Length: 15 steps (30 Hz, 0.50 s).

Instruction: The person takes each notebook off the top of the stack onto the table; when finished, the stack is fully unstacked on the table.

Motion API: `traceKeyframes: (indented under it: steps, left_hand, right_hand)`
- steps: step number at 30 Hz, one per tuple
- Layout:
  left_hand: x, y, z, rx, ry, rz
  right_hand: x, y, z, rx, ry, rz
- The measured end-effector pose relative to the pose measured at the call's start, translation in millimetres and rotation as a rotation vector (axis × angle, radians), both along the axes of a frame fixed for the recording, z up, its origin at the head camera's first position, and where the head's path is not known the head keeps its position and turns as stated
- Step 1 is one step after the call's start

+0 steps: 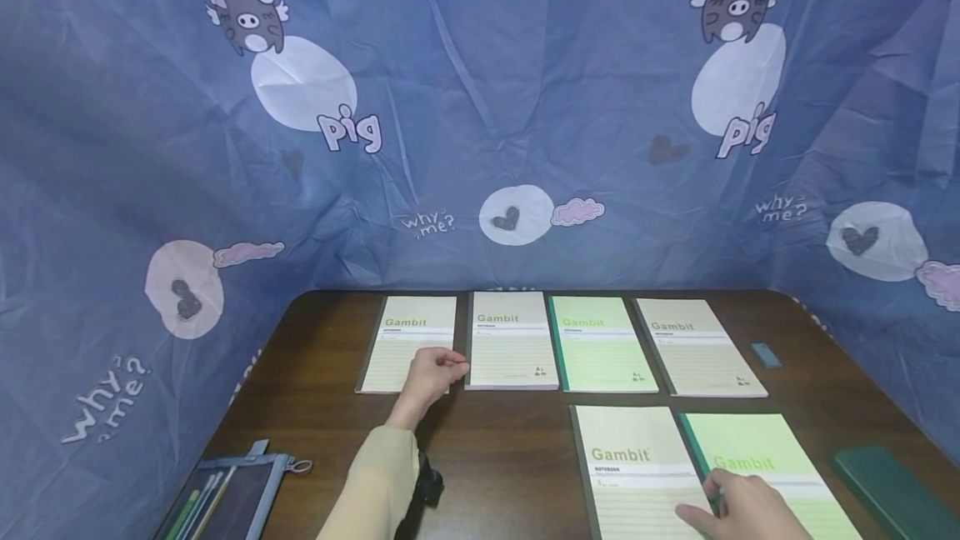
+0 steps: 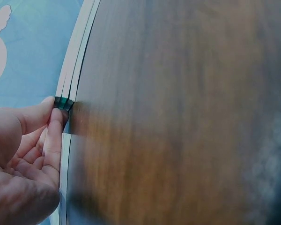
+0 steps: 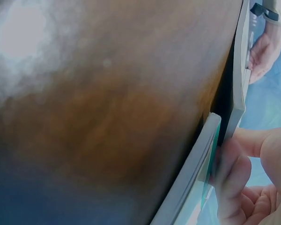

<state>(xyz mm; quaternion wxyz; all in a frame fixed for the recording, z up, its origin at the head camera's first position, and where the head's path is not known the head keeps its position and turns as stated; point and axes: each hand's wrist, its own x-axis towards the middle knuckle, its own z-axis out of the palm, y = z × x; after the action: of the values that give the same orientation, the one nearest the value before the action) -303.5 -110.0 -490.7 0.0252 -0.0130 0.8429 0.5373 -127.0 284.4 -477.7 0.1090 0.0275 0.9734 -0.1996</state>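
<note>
Two rows of "Gambit" notebooks lie on a brown table [image 1: 487,448]. My left hand [image 1: 429,377] reaches to the back row, its fingertips at the dark spine of the second beige notebook [image 1: 510,348]. In the left wrist view, thumb and forefinger [image 2: 55,136] pinch at that spine, beside the gap to the first beige notebook [image 1: 412,332]. My right hand [image 1: 750,507] pinches the right edge of the front beige notebook [image 1: 630,473], partly over the front green notebook [image 1: 795,473]. In the right wrist view the beige notebook's edge [image 3: 239,84] has a dark gap beneath it.
Farther right in the back row lie a green notebook [image 1: 603,348] and another beige notebook [image 1: 701,348]. A small blue block [image 1: 766,355] and a dark green case [image 1: 892,490] are on the right. A zip pouch with pens [image 1: 225,494] sits front left. Patterned blue cloth [image 1: 517,107] surrounds the table.
</note>
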Motion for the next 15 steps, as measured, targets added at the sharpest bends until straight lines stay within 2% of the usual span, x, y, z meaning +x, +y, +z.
traceKeyframes:
  steps: [15]
  left_hand:
    - [-1.0,-0.1,-0.8,0.010,0.000,0.003]
  right_hand:
    - [-0.6,1.1,-0.3,0.023,0.055,0.015]
